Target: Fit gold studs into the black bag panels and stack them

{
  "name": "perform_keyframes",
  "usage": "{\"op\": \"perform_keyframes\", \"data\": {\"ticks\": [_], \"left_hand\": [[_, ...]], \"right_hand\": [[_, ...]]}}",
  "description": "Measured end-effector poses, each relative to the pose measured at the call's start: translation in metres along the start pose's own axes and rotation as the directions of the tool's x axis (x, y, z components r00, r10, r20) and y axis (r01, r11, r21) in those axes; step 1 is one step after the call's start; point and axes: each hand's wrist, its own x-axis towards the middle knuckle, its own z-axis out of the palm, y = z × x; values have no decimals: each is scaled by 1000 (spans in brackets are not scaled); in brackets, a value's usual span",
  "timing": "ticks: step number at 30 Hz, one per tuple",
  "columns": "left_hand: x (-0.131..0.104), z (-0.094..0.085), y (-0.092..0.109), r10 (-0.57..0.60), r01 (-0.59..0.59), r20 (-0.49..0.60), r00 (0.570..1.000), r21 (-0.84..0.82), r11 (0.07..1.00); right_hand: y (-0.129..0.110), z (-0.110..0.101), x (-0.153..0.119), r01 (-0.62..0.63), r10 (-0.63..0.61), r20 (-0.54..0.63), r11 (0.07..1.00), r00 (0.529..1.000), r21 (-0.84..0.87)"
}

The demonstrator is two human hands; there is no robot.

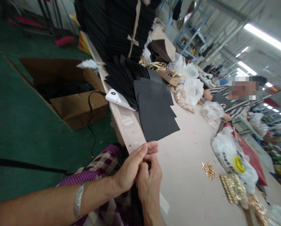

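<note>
A: Where are the black sheets (158, 116)?

B: On the surface (185, 150), overlapping, with their corners stepped like a fan. The closest corner lies just beyond the left hand (128, 172).

A: Touching it?

B: I can't tell. The fingertips come right up to that corner.

A: And how do the hands stand?

B: Together. The left has its fingers stretched out; the right hand (151, 179) is loosely curled against it. Whether anything sits between them is hidden, so I can't say if they hold something. A silver bracelet (79, 199) circles the left wrist.

A: What's behind the sheets?

B: A thicker pile (123, 73) of dark pieces, and a white device (120, 99) beside it at the edge, with a black cable (90, 103) hanging off. Past that rises a tall black stack (116, 28), bound with a pale strip.

A: Over on the right?

B: A little heap of gold bits (209, 170), then a clear bag (233, 188) of more, near a white bag (234, 153) with a yellow smiley. Across the surface is a person (238, 108) in striped sleeves.

A: Down on the left?

B: An open carton (83, 102) on the green floor (36, 150), dark stuff inside.
</note>
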Motion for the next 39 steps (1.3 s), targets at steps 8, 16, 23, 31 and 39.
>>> {"op": "perform_keyframes", "data": {"ticks": [8, 16, 23, 31, 39], "left_hand": [[34, -8, 50, -118, 5, -345, 931, -312, 950], [57, -29, 79, -95, -55, -422, 902, -328, 943], [57, -42, 77, 32, -92, -473, 880, -104, 990], [56, -33, 79, -50, -71, -406, 913, -279, 958], [53, -45, 107, -173, 11, -238, 956, -559, 829]], "right_hand": [[-21, 33, 28, 220, -218, 55, 974, 974, -44], [-34, 26, 64, 355, -384, 323, 923, 865, 146], [2, 11, 156, 533, -545, 31, 806, 838, -258], [34, 0, 138, 330, -354, -19, 888, 935, -319], [38, -26, 61, 191, -184, 53, 945, 982, -267]]}}
